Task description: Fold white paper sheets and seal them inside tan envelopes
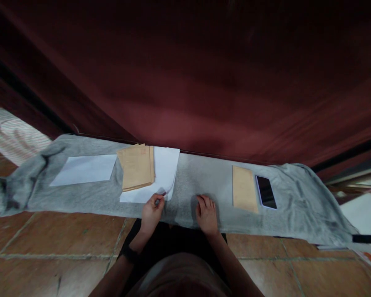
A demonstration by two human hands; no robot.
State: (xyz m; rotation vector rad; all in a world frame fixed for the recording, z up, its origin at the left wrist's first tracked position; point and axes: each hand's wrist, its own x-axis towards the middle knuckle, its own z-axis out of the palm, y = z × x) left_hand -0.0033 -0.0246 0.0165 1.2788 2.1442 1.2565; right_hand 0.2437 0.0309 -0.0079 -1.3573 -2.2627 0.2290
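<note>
With thumb and fingertips, my left hand [152,213] pinches the near right corner of a sheet of paper [166,169] on a white stack, and that corner is slightly lifted. Several brown envelopes [137,167] lie piled on the stack's left part. My right hand [207,214] rests on the grey cloth [188,177], its fingers loosely bent and holding nothing. To its right lies a single brown envelope [245,188], with a phone [266,192] just beyond it, screen dark.
Another white sheet [85,169] lies at the left of the cloth-covered surface. A dark red panel [185,82] rises along the far edge. Striped fabric [17,134] shows at the far left, and tiled floor [64,243] lies below.
</note>
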